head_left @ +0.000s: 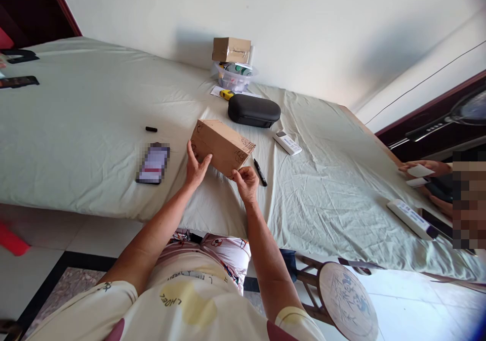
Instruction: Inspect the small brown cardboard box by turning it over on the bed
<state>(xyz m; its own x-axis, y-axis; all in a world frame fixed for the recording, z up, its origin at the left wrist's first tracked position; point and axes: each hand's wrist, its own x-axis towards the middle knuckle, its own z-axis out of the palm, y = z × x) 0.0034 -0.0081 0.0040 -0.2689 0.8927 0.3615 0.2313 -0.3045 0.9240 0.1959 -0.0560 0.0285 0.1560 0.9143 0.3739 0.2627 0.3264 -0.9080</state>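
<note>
White wall (pixel 304 22) behind cloth-covered table (pixel 94 103)

Ink-marked cardboard box (pixel 220 146), apparently closed

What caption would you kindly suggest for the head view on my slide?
Left hand and right hand hold a cardboard box at a cloth-covered table, a black marker lying nearby.

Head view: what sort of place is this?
Probably a room in a home: a wide, rumpled pale cloth, a round decorated stool and a tiled floor suggest it.
</note>
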